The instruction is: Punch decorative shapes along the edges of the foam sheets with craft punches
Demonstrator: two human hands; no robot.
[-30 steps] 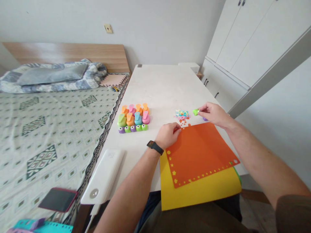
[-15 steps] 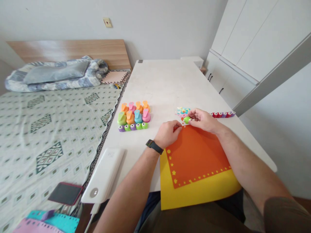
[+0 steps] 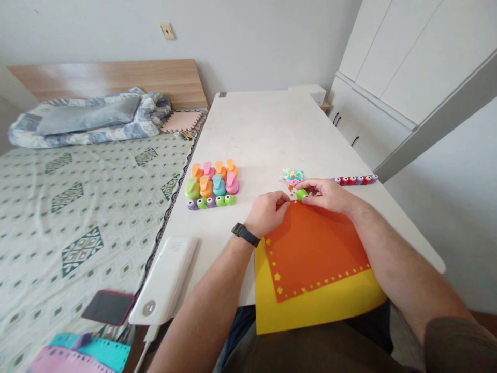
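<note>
An orange sheet of paper (image 3: 318, 243) with small shapes punched along its left and near edges lies over a yellow sheet (image 3: 310, 313) at the table's near edge. My left hand (image 3: 269, 211) pinches the far left corner of the orange sheet between thumb and fingers. At the sheet's far edge, my right hand (image 3: 324, 194) is closed around a small green craft punch (image 3: 301, 195). The punch sits right at the paper's edge; its slot is hidden. Just beyond it lies a pile of tiny punched paper pieces (image 3: 293, 176) in several colours.
Larger lever punches (image 3: 205, 185) and a row of small punches (image 3: 210, 202) stand left on the white table (image 3: 264, 129). More small punches (image 3: 356, 180) line up at right. A white power bank (image 3: 165, 280) with a cable lies near the left edge, beside the bed (image 3: 116, 207).
My right hand has brought the green punch slightly down and right, onto the orange sheet's far edge. My left hand stays at the corner. The view has shifted slightly.
</note>
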